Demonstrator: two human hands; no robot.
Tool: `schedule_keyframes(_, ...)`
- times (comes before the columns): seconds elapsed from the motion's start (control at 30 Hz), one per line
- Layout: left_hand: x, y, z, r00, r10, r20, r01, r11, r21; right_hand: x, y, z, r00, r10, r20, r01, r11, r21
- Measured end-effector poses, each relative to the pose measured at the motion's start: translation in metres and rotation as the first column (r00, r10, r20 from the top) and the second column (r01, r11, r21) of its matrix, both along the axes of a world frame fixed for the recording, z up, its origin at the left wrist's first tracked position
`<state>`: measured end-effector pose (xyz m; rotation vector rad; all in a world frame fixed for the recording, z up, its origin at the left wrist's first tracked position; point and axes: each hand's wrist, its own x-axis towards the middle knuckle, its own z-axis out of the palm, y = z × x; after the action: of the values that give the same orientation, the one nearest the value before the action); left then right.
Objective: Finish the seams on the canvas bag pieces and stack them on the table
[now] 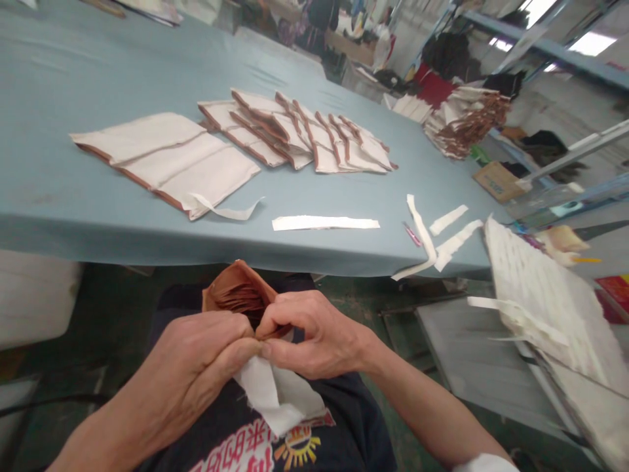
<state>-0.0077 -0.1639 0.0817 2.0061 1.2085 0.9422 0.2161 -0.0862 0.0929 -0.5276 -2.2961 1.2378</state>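
Observation:
Over my lap, my left hand (211, 344) and my right hand (309, 334) meet, fingertips pinched together at the edge of one fabric piece. Its brown cloth (239, 285) bunches into folds beyond my fingers. On the near side, white cloth (280, 393) hangs down loosely. Both hands are closed on this piece, and the exact spot they pinch is hidden by the fingers. Straight ahead on the table lies a flat white strip (325, 223).
The blue-covered table (147, 236) holds a flat white panel with brown edging (167, 154), several overlapping similar panels (314, 134) and loose white strips (420, 229). A board with pale cloth (555, 308) stands at right. Behind are a bundled stack (466, 121) and a cardboard box (498, 181).

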Motion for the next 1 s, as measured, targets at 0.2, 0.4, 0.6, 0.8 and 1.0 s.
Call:
schedule_keyframes(0.2, 0.012, 0.005, 0.005, 0.999, 0.041, 0.028, -0.039, 0.995, -0.090, 0.003, 0.001, -0.001, 0.999, -0.018, 0.050, 0.016, 0.999, 0.038)
schedule_keyframes(0.4, 0.008, 0.002, 0.000, 0.992, -0.015, 0.124, 0.034, 0.987, -0.156, 0.013, 0.006, 0.000, 0.992, 0.122, 0.028, -0.113, 0.969, -0.222)
schedule_keyframes(0.6, 0.000, -0.006, -0.019, 0.984, -0.044, 0.172, 0.079, 0.976, -0.205, 0.016, 0.008, 0.007, 0.988, 0.131, 0.085, -0.115, 0.978, -0.172)
schedule_keyframes(0.8, -0.007, -0.010, -0.018, 0.997, -0.006, 0.076, 0.027, 0.960, -0.277, 0.021, 0.011, 0.004, 0.981, 0.067, 0.180, -0.058, 0.997, -0.056)
schedule_keyframes(1.0, 0.010, -0.020, -0.004, 0.994, 0.016, -0.105, -0.013, 0.999, 0.030, 0.028, 0.010, 0.009, 0.956, 0.127, 0.264, -0.147, 0.987, 0.058)
